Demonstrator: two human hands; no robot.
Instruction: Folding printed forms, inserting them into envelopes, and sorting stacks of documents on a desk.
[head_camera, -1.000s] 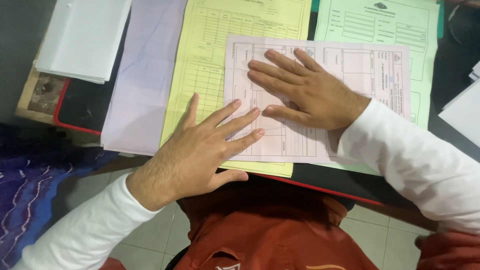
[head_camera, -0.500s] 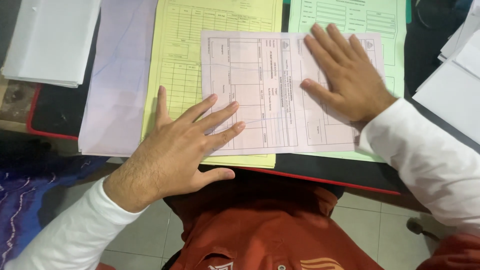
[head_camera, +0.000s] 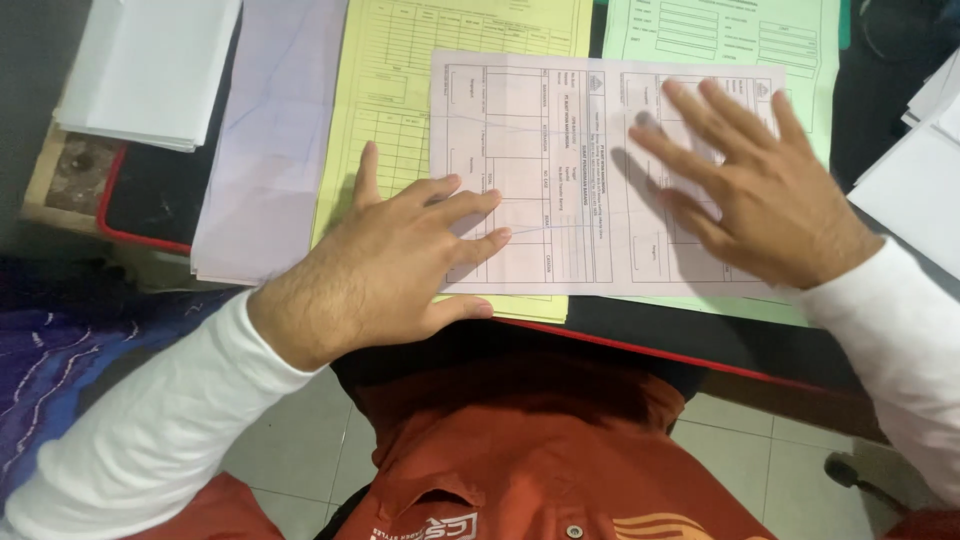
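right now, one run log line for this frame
left hand: flat on pink form | right hand: flat on pink form | under it: yellow sheet, green sheet

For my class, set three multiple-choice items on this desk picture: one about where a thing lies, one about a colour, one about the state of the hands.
1. Where does the pink form lie?
A. Across the yellow and the green sheet
B. Under the white paper stack
C. On the floor tiles

2. What colour is the sheet under the left edge of the pink form?
A. Blue
B. Yellow
C. Black

3. How are the two hands placed?
A. Both closed in fists
B. Both flat with fingers spread on the paper
C. Both lifted clear of the desk

Answers:
1 A: the pink form overlaps the yellow sheet and the green sheet.
2 B: yellow paper shows around that edge.
3 B: the left hand and the right hand lie open, palms down, on the sheets.
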